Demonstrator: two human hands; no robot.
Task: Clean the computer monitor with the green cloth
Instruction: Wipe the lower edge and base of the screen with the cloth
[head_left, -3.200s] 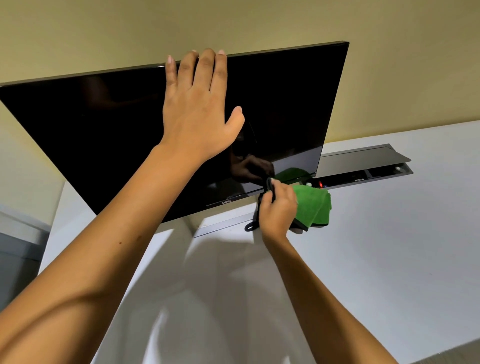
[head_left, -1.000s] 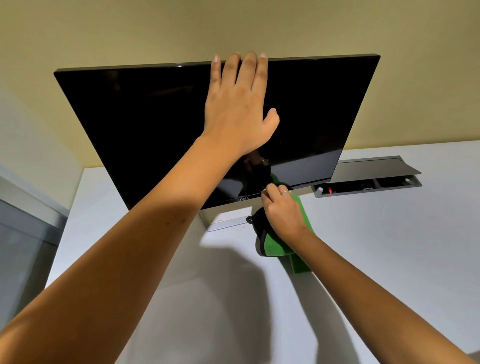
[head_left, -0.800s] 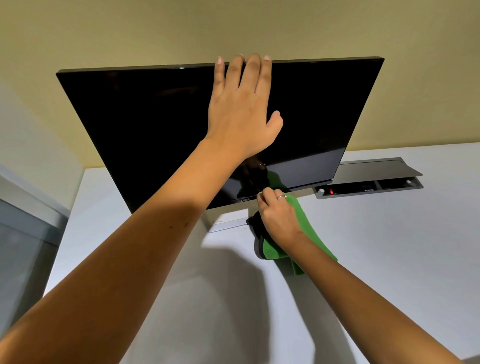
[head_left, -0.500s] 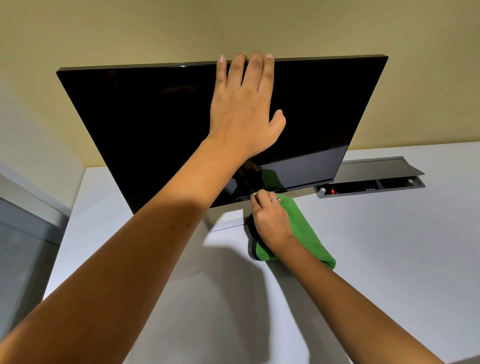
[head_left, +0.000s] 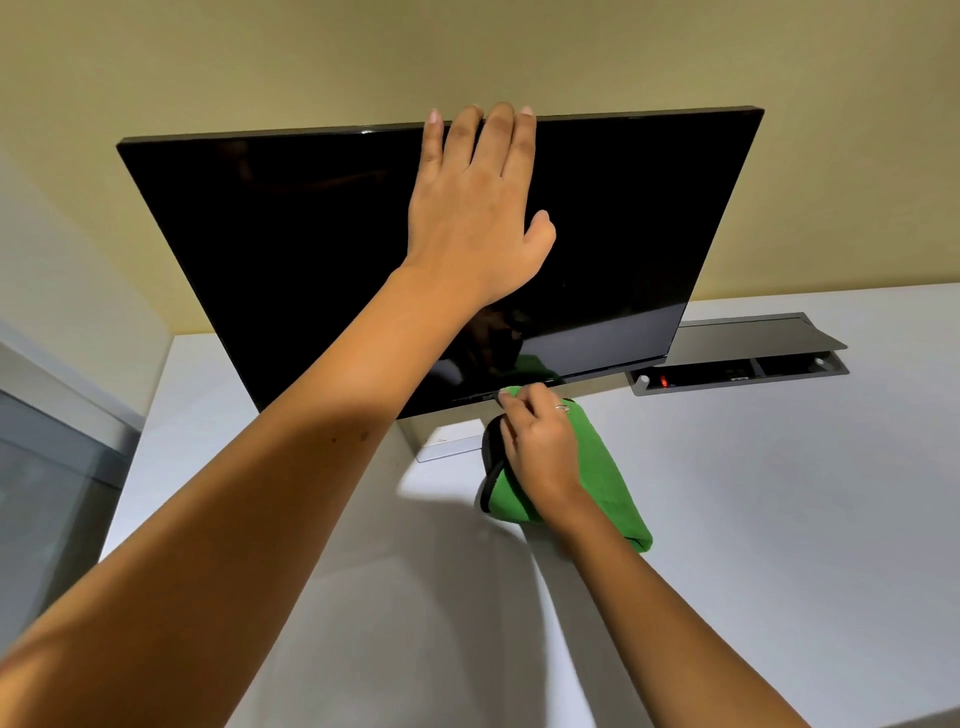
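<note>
Fingers (head_left: 511, 402) of right hand (head_left: 540, 447) press green cloth (head_left: 597, 467) against monitor's (head_left: 311, 249) lower edge.

The setting is an office workstation. A flat-panel computer monitor (head_left: 322, 249) with a dark, unlit screen stands on a slim silver base (head_left: 447, 441) on a plain white bench (head_left: 779, 493). Recessed into the bench surface behind the monitor is a grey cable and power box (head_left: 737, 358) with its hinged lid raised; a small red indicator light (head_left: 664, 382) shows inside it. The wall (head_left: 467, 52) behind the bench is bare and painted pale yellow. At the left edge, a grey panel (head_left: 47, 493) adjoins the bench; whether it is a partition or a window cannot be determined.
</note>
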